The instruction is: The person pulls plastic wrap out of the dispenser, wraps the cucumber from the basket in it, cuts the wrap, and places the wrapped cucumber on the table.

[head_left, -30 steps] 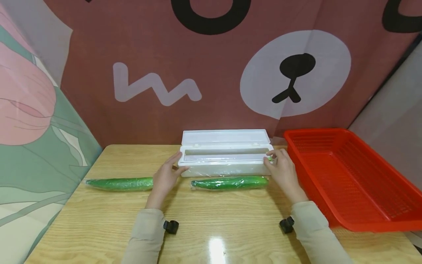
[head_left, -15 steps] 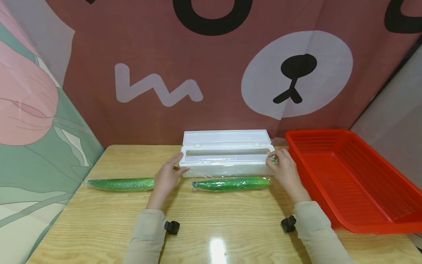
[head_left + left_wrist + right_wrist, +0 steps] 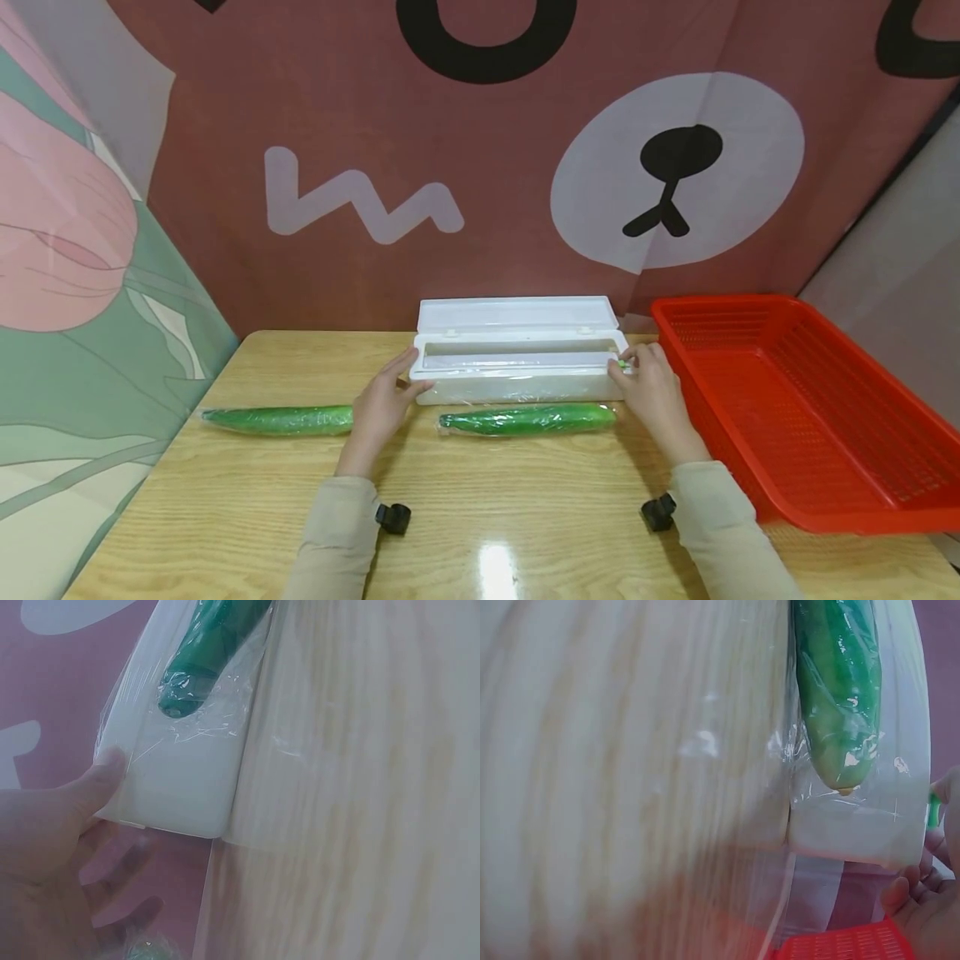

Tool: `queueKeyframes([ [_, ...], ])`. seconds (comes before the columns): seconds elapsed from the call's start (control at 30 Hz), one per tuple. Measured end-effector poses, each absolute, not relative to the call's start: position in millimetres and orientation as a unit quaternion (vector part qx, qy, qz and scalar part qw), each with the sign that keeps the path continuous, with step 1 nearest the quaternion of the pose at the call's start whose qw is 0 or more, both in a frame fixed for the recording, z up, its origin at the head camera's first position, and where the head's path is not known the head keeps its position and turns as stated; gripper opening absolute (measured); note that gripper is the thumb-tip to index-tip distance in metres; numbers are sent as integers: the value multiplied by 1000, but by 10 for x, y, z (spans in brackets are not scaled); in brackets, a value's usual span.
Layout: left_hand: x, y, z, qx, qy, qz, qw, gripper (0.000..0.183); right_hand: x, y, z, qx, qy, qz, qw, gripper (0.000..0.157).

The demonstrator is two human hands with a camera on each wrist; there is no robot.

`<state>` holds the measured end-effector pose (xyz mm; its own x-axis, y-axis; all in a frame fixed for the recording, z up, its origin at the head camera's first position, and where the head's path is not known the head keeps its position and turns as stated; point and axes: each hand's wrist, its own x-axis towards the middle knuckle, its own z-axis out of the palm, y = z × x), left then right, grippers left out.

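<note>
A long white cling film dispenser (image 3: 517, 388) stands at the back of the table with its lid (image 3: 517, 314) raised. My left hand (image 3: 380, 406) holds its left end, thumb on the front face. At the right end, my right hand (image 3: 651, 392) pinches a small green slider (image 3: 622, 364), partly hidden by the fingers. Directly in front of the dispenser lies a cucumber (image 3: 527, 419), with clear film (image 3: 817, 750) over it. To the left, another film-wrapped cucumber (image 3: 277, 420) lies partly behind my left hand.
A red plastic basket (image 3: 757, 492) stands on the right, close beside my right hand. The wooden table (image 3: 450, 517) ends at the printed cloth (image 3: 345, 275) behind the dispenser. Dark wrist cameras (image 3: 393, 518) sit at both cuffs.
My right hand has shifted slightly right with the green slider, toward the dispenser's right end. The left hand keeps its hold. The whole view has drifted a little.
</note>
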<state>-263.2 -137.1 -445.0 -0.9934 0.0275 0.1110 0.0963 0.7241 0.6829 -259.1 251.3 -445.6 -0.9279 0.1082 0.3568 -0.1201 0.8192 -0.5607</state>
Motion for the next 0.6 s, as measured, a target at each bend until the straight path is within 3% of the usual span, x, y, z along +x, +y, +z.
queueKeyframes([
  [0.43, -2628, -1349, -4461, -29, -925, -375, 52, 64, -2615, 2569, -4499, 36, -921, 301, 244, 5],
  [0.6, -2633, -1355, -4461, -27, -921, -384, 51, 64, -2636, 2595, -4523, 33, -915, 319, 247, 5],
])
